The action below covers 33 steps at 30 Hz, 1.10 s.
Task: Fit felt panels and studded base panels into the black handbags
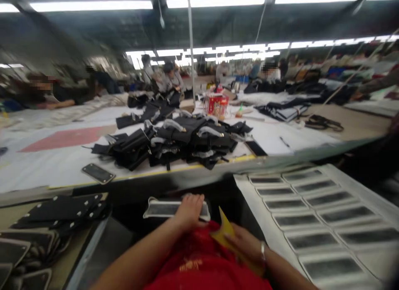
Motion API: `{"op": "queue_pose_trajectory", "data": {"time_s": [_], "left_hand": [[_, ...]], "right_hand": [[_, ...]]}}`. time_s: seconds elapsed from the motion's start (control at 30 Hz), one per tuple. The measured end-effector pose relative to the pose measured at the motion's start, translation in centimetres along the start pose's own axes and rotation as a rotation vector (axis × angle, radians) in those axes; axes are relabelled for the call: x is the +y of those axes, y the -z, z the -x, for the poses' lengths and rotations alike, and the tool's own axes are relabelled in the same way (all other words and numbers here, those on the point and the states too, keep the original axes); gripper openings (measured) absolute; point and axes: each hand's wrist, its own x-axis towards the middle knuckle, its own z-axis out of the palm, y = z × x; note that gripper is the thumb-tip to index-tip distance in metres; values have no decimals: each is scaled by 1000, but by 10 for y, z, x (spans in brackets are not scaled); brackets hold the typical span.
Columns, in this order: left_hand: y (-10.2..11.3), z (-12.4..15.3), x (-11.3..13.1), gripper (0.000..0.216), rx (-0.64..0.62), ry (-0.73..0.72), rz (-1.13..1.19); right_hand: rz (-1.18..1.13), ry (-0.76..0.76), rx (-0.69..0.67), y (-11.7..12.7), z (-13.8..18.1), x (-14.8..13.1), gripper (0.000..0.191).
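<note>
In front of my body, my left hand (pixel 190 210) lies over the right part of a dark rectangular panel (pixel 163 208) with a pale border and notched corners. Its fingers are together and bent over the panel; the underside of the grip is hidden. My right hand (pixel 246 241), with a bracelet at the wrist, holds a yellow pointed piece of sheet (pixel 225 229) close against the red clothing on my body. Motion blur softens the fingers and the yellow piece.
Black bags (pixel 183 136) with wrapped handles are heaped on the white table (pixel 68 173). A similar panel (pixel 98 173) lies near its edge. Dark panels (pixel 62 213) are stacked at left. Pale-bordered panels (pixel 327 215) lie in rows at right. Several people work beyond.
</note>
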Motion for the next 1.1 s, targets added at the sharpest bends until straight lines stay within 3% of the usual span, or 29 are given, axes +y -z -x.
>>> {"op": "queue_pose_trajectory", "data": {"time_s": [0.07, 0.13, 0.33, 0.63, 0.9, 1.1], "left_hand": [[0, -4, -2, 85, -2, -15, 7], [-5, -7, -4, 83, -2, -29, 9], [-5, -6, -4, 81, -12, -40, -26], [-1, -9, -14, 80, -42, -77, 17], [2, -12, -24, 87, -79, -116, 80], [1, -11, -34, 91, -101, -260, 116]], "right_hand": [[-47, -111, 48, -6, 8, 22, 28], [-73, -154, 27, -3, 9, 26, 33], [-105, -117, -187, 8, -6, -3, 51], [-219, -138, -352, 9, -43, -11, 50], [-333, -187, -283, -2, -46, -12, 53], [-420, -218, -168, -17, -44, -5, 50]]}}
